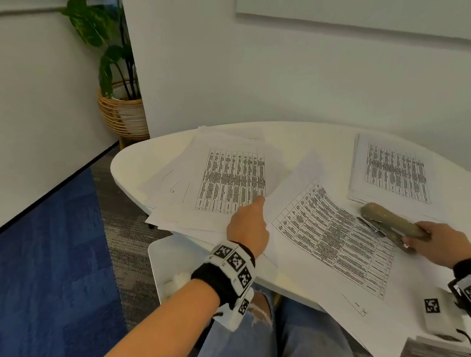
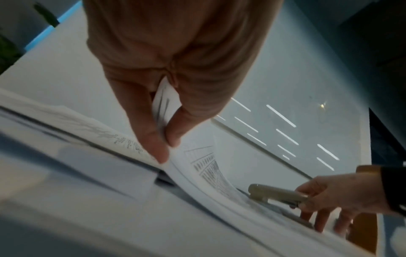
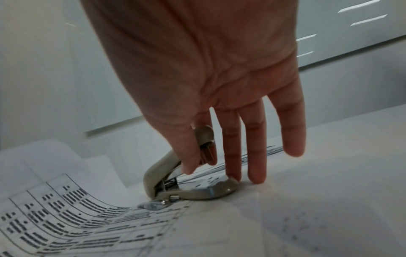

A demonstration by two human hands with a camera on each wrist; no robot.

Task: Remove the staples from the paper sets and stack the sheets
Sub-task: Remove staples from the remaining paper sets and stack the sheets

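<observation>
A printed sheet with a table [image 1: 331, 235] curves up from the near paper set on the white table [image 1: 138, 163]. My left hand [image 1: 248, 226] pinches its raised edge between thumb and fingers [image 2: 153, 139]. My right hand [image 1: 438, 243] holds the rear end of a beige stapler-shaped tool [image 1: 392, 223] between thumb and forefinger [image 3: 189, 156]. The other fingers rest straight on the paper. The tool's nose [image 3: 158, 194] lies on the sheet's corner. A loose pile of sheets [image 1: 214, 180] lies at the left, and another set [image 1: 395, 172] at the far right.
A small white device with a black marker [image 1: 438, 316] sits at the table's near right edge. A potted plant in a wicker basket [image 1: 124, 111] stands on the floor beyond the table. My legs in jeans [image 1: 275, 335] are under the near edge.
</observation>
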